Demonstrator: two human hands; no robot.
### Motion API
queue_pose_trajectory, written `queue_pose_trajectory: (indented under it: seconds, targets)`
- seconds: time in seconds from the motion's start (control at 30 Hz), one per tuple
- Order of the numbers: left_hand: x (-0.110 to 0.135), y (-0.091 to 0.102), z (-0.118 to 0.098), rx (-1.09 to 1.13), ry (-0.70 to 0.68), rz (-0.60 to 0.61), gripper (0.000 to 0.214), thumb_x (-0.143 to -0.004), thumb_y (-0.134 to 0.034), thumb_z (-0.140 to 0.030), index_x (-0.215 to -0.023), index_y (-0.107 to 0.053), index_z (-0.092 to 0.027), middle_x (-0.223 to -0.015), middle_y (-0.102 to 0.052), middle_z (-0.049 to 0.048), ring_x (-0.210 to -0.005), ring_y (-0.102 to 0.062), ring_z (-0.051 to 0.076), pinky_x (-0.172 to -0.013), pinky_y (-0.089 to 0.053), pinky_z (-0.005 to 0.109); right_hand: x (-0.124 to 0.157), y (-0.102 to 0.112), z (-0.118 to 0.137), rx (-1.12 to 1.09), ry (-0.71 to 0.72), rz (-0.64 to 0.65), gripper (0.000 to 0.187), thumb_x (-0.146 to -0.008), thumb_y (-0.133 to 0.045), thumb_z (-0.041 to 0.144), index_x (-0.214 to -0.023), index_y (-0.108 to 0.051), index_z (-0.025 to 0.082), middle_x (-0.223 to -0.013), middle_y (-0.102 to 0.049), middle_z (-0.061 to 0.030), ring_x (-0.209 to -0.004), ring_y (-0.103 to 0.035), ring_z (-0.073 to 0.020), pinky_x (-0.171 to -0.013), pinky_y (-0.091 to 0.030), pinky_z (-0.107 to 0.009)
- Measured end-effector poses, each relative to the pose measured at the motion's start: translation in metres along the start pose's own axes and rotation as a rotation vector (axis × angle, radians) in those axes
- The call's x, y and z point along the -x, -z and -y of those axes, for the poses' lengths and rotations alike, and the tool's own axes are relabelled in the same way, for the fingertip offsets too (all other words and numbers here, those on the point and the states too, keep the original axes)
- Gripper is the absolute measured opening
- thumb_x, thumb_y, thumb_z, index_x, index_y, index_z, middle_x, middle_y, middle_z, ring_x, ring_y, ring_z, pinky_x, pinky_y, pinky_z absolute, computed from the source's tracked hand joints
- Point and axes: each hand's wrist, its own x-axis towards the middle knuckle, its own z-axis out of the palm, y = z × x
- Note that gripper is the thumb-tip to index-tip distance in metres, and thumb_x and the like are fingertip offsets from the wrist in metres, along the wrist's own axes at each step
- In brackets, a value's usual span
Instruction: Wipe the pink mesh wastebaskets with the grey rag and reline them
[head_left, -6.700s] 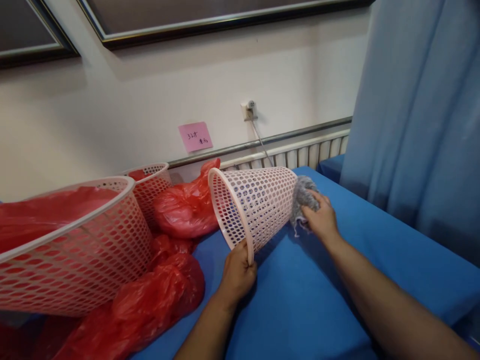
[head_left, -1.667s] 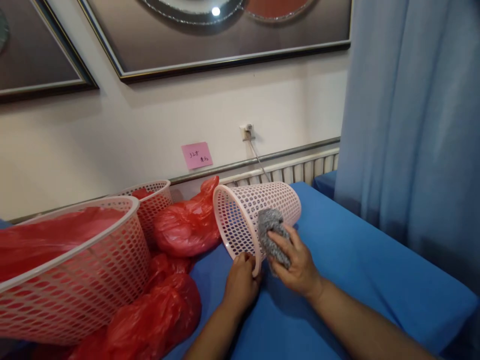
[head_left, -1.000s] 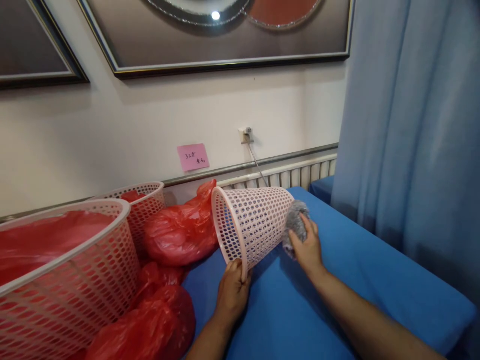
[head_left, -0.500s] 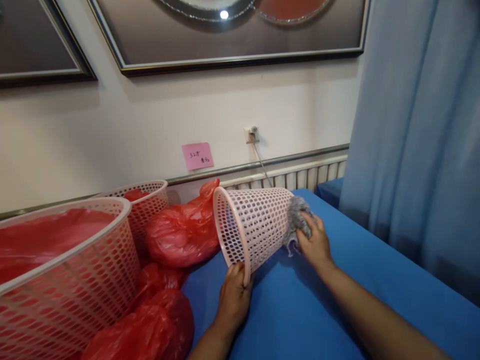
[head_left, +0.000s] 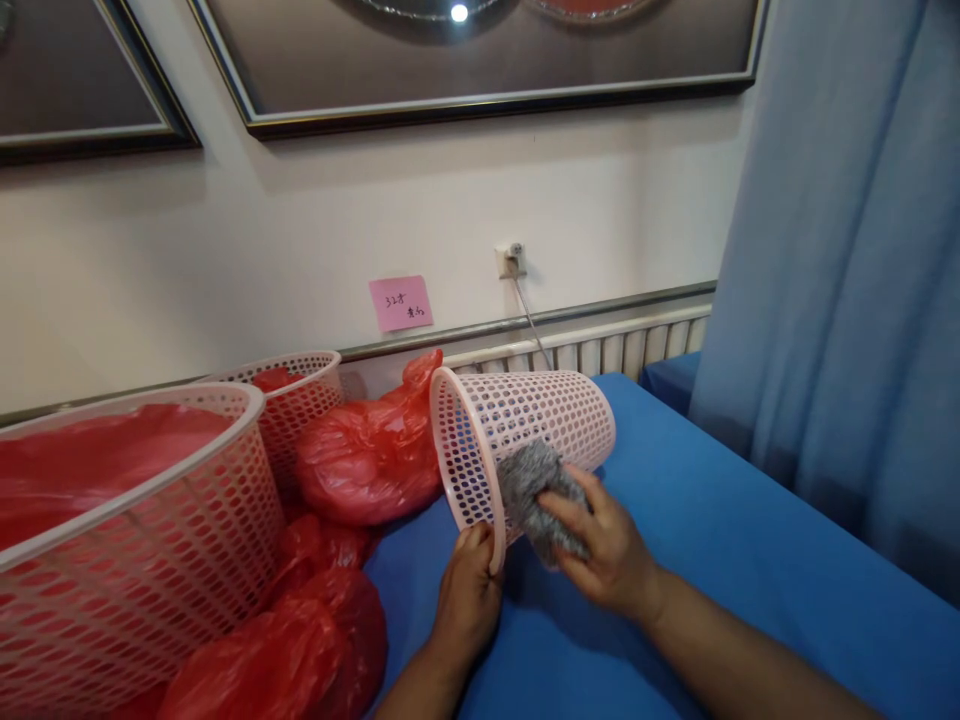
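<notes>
A pale pink perforated plastic basket lies on its side on the blue surface, its mouth turned to the left. My left hand is closed round the lower part of the basket's rim. With my right hand I grip a grey fuzzy cloth, pressed to the basket's outer side close to the rim. The cloth hides that part of the holes. Just left of the basket's mouth rests a knotted red plastic bag.
At the left stand a large pink basket lined with red plastic and a smaller basket behind it. More red bags lie in front. A radiator and socket are at the wall; a blue curtain hangs right.
My right hand has slid the grey cloth from the basket's base end leftward and toward me, near the rim. My left hand keeps its grip, and the view has shifted slightly.
</notes>
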Motion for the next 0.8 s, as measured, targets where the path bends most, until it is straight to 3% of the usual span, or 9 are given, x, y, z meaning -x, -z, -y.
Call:
queue_pose_trajectory:
  seconds: [0.07,0.2,0.27,0.33,0.47,0.53,0.67,0.8]
  targets:
    - [0.0,-0.001,-0.001,-0.012,0.021,-0.009,0.032,-0.098,-0.047,-0.028,-0.109,-0.076,-0.024,-0.098,-0.07,0.0103,-0.103,-0.063,0.027,-0.092,-0.055,0.042,-0.002,0.003,-0.03,0.046,-0.22,-0.128,0.051,-0.083,-0.06,0.022,-0.134,-0.061,0.027,-0.143,-0.052,-0.0123,-0.129,-0.058,-0.03,-0.105,-0.053,-0.048]
    - [-0.001,-0.001,0.002,-0.049,0.017,-0.003,0.034,-0.1,-0.043,-0.03,-0.104,-0.076,-0.023,-0.096,-0.07,0.0107,-0.098,-0.063,0.027,-0.093,-0.055,0.042,-0.006,0.013,-0.1,0.097,-0.813,-0.343,0.049,-0.079,-0.061,0.037,-0.125,-0.067,0.022,-0.122,-0.065,-0.0114,-0.115,-0.064,-0.0302,-0.106,-0.05,-0.05]
    - [-0.001,-0.001,0.004,-0.075,-0.005,0.016,0.035,-0.099,-0.042,-0.026,-0.102,-0.077,-0.023,-0.095,-0.069,0.0106,-0.095,-0.062,0.026,-0.093,-0.055,0.042,-0.009,0.018,-0.11,0.094,-0.943,-0.381,0.053,-0.076,-0.064,0.04,-0.125,-0.068,0.02,-0.117,-0.066,-0.0119,-0.112,-0.064,-0.0315,-0.107,-0.049,-0.052]
    - [-0.001,-0.001,0.005,-0.108,-0.022,0.042,0.033,-0.096,-0.044,-0.02,-0.102,-0.077,-0.024,-0.096,-0.069,0.0103,-0.095,-0.062,0.026,-0.092,-0.054,0.041,-0.011,0.019,-0.096,0.102,-0.833,-0.382,0.054,-0.078,-0.063,0.04,-0.128,-0.066,0.02,-0.123,-0.064,-0.0131,-0.118,-0.062,-0.0321,-0.109,-0.047,-0.053]
    - [0.001,-0.001,-0.005,-0.187,0.01,0.103,0.029,-0.089,-0.051,-0.015,-0.099,-0.077,-0.023,-0.099,-0.069,0.0112,-0.098,-0.062,0.028,-0.088,-0.055,0.042,-0.013,0.019,-0.03,0.111,-0.252,-0.22,0.056,-0.086,-0.062,0.027,-0.141,-0.056,0.027,-0.148,-0.046,-0.0125,-0.135,-0.052,-0.0315,-0.112,-0.046,-0.051]
    - [0.003,0.0,-0.015,-0.185,0.021,0.088,0.025,-0.086,-0.058,-0.017,-0.101,-0.076,-0.023,-0.105,-0.069,0.0116,-0.102,-0.062,0.03,-0.09,-0.055,0.044,-0.011,0.02,0.0,0.096,-0.041,-0.11,0.065,-0.083,-0.063,0.02,-0.146,-0.05,0.032,-0.154,-0.038,-0.0113,-0.137,-0.051,-0.0324,-0.11,-0.05,-0.05]
    - [0.008,0.007,-0.034,-0.001,-0.037,-0.085,0.035,-0.089,-0.062,-0.033,-0.122,-0.07,-0.025,-0.124,-0.067,0.012,-0.114,-0.062,0.03,-0.1,-0.054,0.044,-0.006,0.02,0.03,0.016,0.171,0.065,0.069,-0.078,-0.064,0.02,-0.145,-0.051,0.028,-0.151,-0.041,-0.0132,-0.126,-0.06,-0.0322,-0.098,-0.059,-0.046]
    - [0.011,0.013,-0.038,0.188,-0.062,-0.135,0.04,-0.097,-0.054,-0.045,-0.127,-0.069,-0.022,-0.123,-0.07,0.0125,-0.111,-0.067,0.029,-0.097,-0.057,0.041,-0.005,0.014,0.029,-0.032,0.24,0.127,0.061,-0.079,-0.061,0.02,-0.139,-0.055,0.026,-0.145,-0.049,-0.0136,-0.121,-0.063,-0.0288,-0.095,-0.059,-0.043]
